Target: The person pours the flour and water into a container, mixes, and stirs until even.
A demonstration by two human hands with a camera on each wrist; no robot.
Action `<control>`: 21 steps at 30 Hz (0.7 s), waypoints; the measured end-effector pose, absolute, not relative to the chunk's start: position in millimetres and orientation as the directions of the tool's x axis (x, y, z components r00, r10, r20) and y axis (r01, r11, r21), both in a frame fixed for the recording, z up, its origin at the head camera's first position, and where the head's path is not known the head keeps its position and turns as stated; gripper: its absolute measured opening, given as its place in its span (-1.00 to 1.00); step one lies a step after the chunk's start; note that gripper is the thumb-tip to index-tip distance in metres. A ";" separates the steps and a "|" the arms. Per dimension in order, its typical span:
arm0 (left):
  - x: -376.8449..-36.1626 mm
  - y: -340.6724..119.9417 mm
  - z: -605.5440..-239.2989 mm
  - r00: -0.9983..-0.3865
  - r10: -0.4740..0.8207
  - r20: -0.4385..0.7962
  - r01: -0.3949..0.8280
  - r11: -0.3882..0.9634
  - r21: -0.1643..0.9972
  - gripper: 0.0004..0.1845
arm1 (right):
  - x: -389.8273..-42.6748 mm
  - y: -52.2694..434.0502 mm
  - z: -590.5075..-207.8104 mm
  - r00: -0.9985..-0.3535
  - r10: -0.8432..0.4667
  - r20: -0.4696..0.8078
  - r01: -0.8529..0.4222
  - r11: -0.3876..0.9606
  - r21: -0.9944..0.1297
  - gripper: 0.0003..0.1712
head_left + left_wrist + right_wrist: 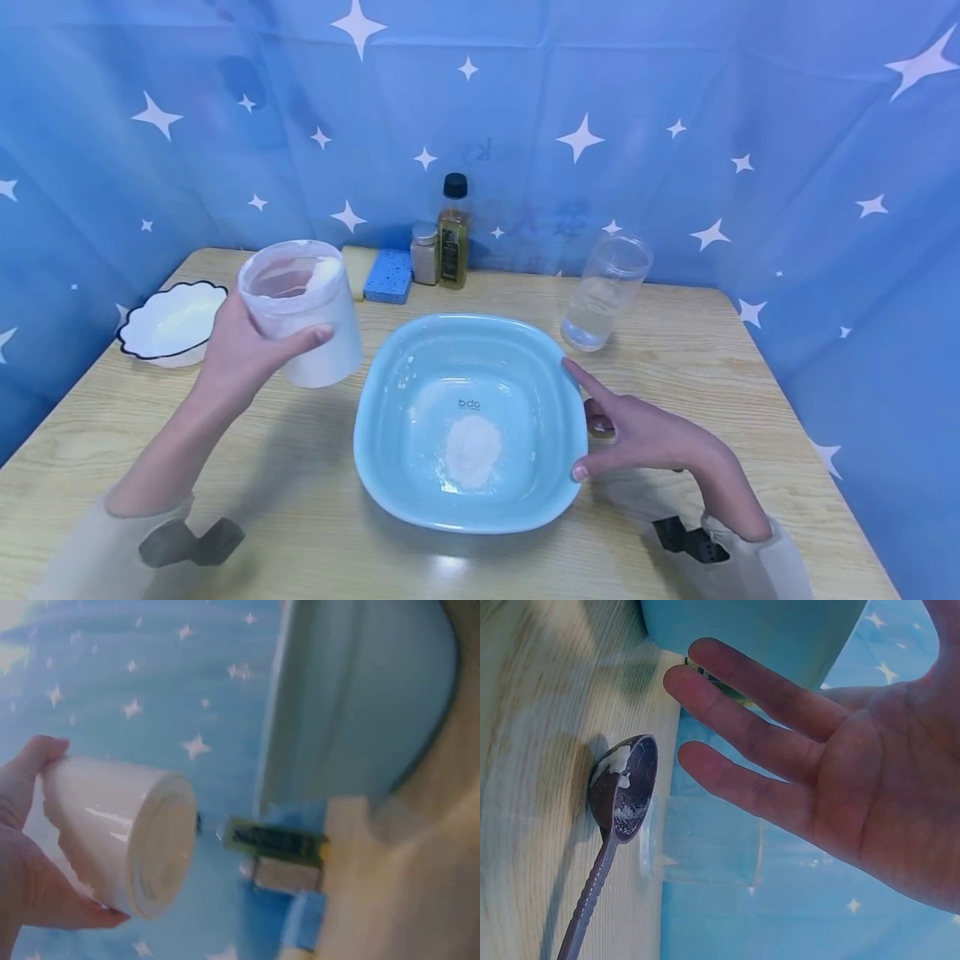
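My left hand grips a translucent white plastic jar above the table, left of a light-blue basin. The jar is uncapped, its mouth tilted toward me, with white powder clinging inside. In the left wrist view the base of the jar shows. A small heap of white powder lies on the basin's floor. At the basin's right rim is my right hand, thumb and index finger spread along the edge. Below that hand, a dark spoon with powder residue rests on the table, mostly hidden in the head view.
A glass partly filled with clear liquid stands behind the basin at right. Toward the back are an oil bottle, a small shaker jar and a blue sponge. A white scalloped bowl sits at far left.
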State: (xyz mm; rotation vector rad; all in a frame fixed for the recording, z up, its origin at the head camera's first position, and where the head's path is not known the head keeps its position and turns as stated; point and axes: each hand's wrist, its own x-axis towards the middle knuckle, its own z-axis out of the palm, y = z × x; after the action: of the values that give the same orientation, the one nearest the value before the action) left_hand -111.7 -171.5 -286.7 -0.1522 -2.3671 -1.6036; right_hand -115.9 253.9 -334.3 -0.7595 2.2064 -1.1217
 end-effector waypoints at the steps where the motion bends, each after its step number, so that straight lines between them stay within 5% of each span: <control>1: -112.1 -175.4 -290.2 -0.957 -0.085 0.278 0.231 0.358 0.905 -0.18 | -115.9 253.9 -334.5 -0.691 -0.691 -0.212 -0.236 0.493 -0.837 0.34; 10: -124.6 -198.3 -322.5 -0.955 -0.153 0.255 0.245 0.080 0.966 -0.19 | -116.7 255.3 -336.0 -0.690 -0.694 -0.205 -0.246 0.492 -0.835 0.34; 21: -140.7 -211.5 -361.8 -0.964 -0.171 0.204 0.158 0.253 0.955 -0.10 | -115.9 254.4 -336.3 -0.689 -0.695 -0.207 -0.240 0.489 -0.839 0.33</control>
State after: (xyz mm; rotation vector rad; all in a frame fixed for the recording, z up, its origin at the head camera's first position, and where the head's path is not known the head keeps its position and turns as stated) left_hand -140.7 -211.5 -361.8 0.0125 -2.2605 -1.7719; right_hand -115.9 254.4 -336.3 -0.7686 2.2036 -1.1236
